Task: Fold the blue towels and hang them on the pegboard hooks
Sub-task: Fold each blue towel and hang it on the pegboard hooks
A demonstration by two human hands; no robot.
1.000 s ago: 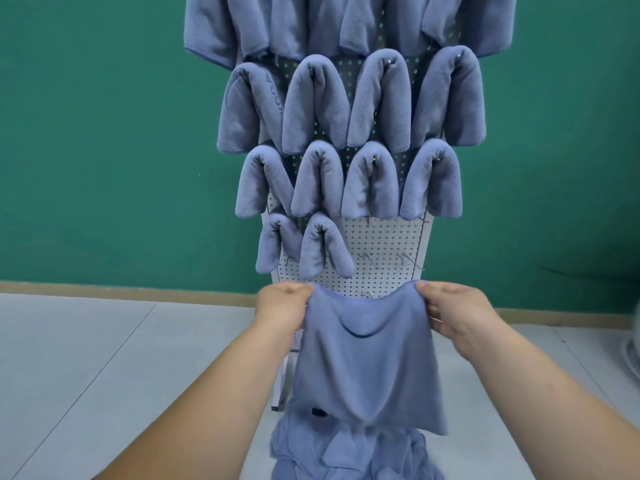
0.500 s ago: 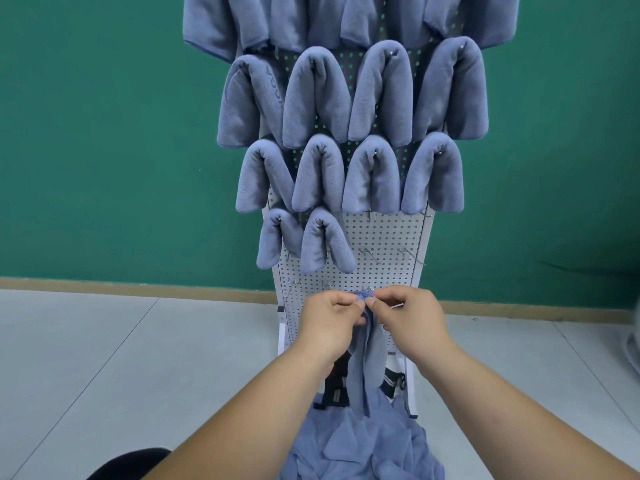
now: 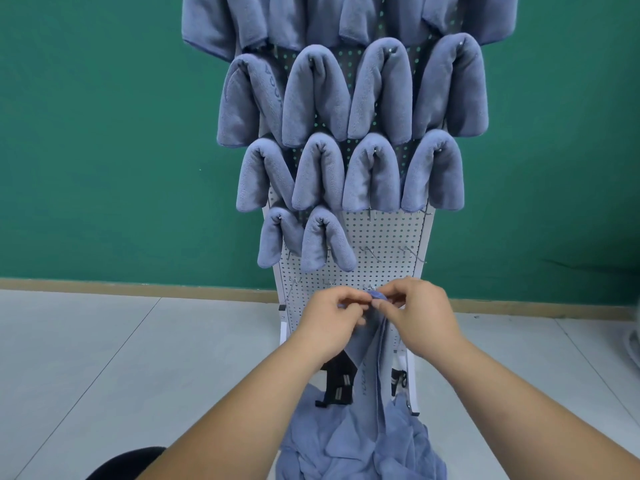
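Observation:
A white pegboard (image 3: 384, 233) stands against the green wall, with several folded blue towels (image 3: 317, 95) draped over its hooks in rows. My left hand (image 3: 329, 318) and my right hand (image 3: 417, 315) meet in front of the board's lower part. Both pinch the top corners of one blue towel (image 3: 372, 351), which hangs folded in half lengthwise between them. Its top edge is bunched at my fingertips. Bare hooks (image 3: 367, 251) stick out just above my hands.
A heap of loose blue towels (image 3: 360, 441) lies on the floor at the foot of the board. Black brackets (image 3: 337, 382) show on the board's base. Pale floor tiles (image 3: 104, 358) spread to both sides. A dark rounded object (image 3: 128, 462) sits bottom left.
One second ago my hands held the towel spread wide by its top corners. They have come together, folding the towel in half, and now stay joined at the board's lower part.

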